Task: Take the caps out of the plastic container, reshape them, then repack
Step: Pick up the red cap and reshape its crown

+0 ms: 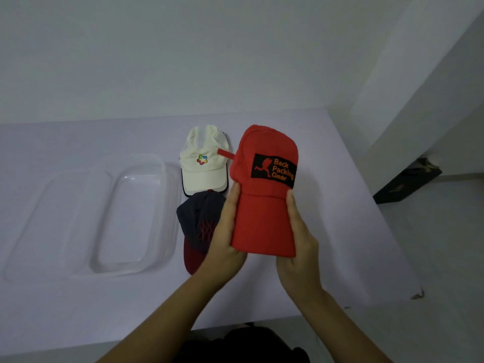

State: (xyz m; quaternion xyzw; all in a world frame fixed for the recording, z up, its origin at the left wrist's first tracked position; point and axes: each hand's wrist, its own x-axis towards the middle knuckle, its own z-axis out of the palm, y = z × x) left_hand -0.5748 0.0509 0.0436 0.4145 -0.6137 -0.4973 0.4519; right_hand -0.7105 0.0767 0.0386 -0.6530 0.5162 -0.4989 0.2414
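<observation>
I hold a red cap (263, 213) with a black "Back Packing Gear" patch above the table, brim toward me. My left hand (225, 231) grips the brim's left edge and my right hand (298, 234) grips its right edge. A white cap (203, 159) with a small coloured logo lies on the table behind, its right side partly hidden by the red cap. A dark navy cap with a maroon brim (197, 224) lies in front of it, partly covered by my left hand. The clear plastic container (167, 226) stands empty to the left.
The container's clear lid (49, 226) lies flat left of the container. The white table (340, 231) ends at the right and near edges. A dark box (408, 182) sits on the floor at the right. A wall rises behind the table.
</observation>
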